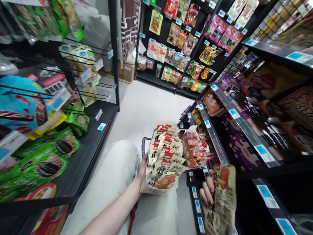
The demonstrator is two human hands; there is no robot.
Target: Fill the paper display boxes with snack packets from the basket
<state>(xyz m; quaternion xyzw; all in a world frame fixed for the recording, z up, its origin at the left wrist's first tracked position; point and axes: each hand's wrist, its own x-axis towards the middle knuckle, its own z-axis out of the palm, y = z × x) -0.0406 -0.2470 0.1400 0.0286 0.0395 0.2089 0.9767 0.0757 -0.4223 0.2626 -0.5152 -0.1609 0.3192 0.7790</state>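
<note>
My left hand grips a fanned stack of beige and red snack packets, holding it from the left side above a wire basket. My right hand is closed on a single beige snack packet of the same kind, low in the view beside the right-hand shelf. An orange packet lies just behind the stack, on the basket's right side.
Black shelving lines both sides of a narrow aisle. Green and blue snack bags hang at the left; purple and brown packs fill the right shelves with blue price tags. The light floor runs ahead to a back rack.
</note>
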